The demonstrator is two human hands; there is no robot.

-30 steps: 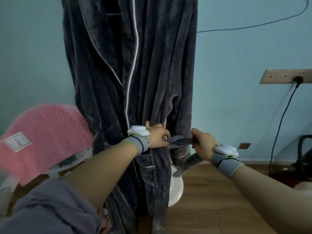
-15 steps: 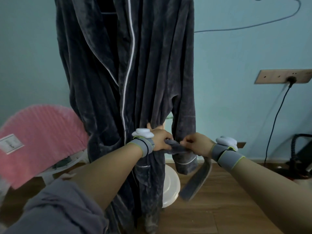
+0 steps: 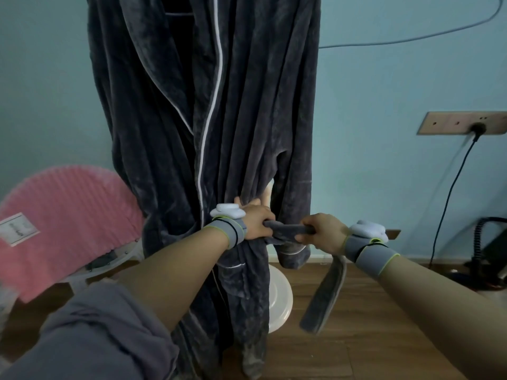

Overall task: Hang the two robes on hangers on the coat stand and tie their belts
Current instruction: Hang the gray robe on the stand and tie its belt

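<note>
A pink ribbed cushion (image 3: 63,218) bearing a white label (image 3: 17,229) lies on a pale chair frame at the left edge of the wooden floor (image 3: 356,346). A grey sleeve (image 3: 90,335) covers the upper part of the person's left arm in the lower left corner. A dark grey robe (image 3: 170,111) with white piping (image 3: 211,105) hangs in the centre against the pale blue wall (image 3: 384,91), its top out of view and its hem reaching down close to the floor; the hanger and the upper part of the stand cannot be made out. The left hand (image 3: 256,222), wearing a grey wristband with a white device on it, has its fingers curled round the gathered waist of the robe and one end of the belt (image 3: 288,230), thumb raised against the fabric. A round white base (image 3: 279,297) of the coat stand sits on the floor behind the robe's lower part. The belt runs as a short level band from the left hand to the right hand (image 3: 325,233), which grips it with curled fingers; this hand carries a matching wristband and device. The belt's loose tail (image 3: 325,294) hangs below the right wrist, its end clear of the floor. No finished knot shows. At the right, a wall socket strip (image 3: 450,123) holds a black plug whose cable (image 3: 450,193) drops toward the floor, near a black corrugated hose (image 3: 482,237) at the right edge.
</note>
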